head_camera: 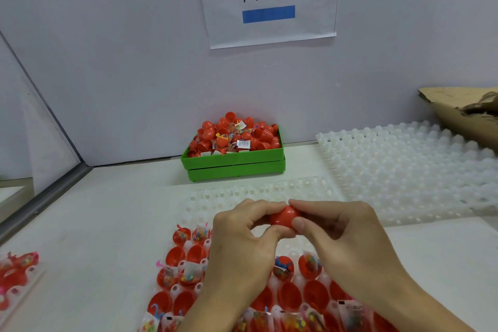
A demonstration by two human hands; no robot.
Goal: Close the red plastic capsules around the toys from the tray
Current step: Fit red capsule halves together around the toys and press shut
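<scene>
Held a red capsule [283, 218] between both hands above the tray [242, 198], near frame centre. Left hand [242, 234] pinched it from 9 o'clock, thumb under and fingertips over the top. Right hand [342, 232] pinched it from 3 o'clock, thumb against the near side, fingers curled over the far side. Seam hidden by the fingers; could not tell whether fully shut.

Below the hands, toward 6 o'clock, open red halves [177, 256] sat in the translucent tray's pockets, some with bagged toys [188, 273] in them. At 12 o'clock, against the wall, stood a green bin [234, 163] heaped with capsules. At 2 o'clock lay stacked white trays [404, 159], torn cardboard [458, 113] beyond. At 8 o'clock, another partly seen tray of red halves [16, 272]. On the wall, a paper sign [269, 0].
</scene>
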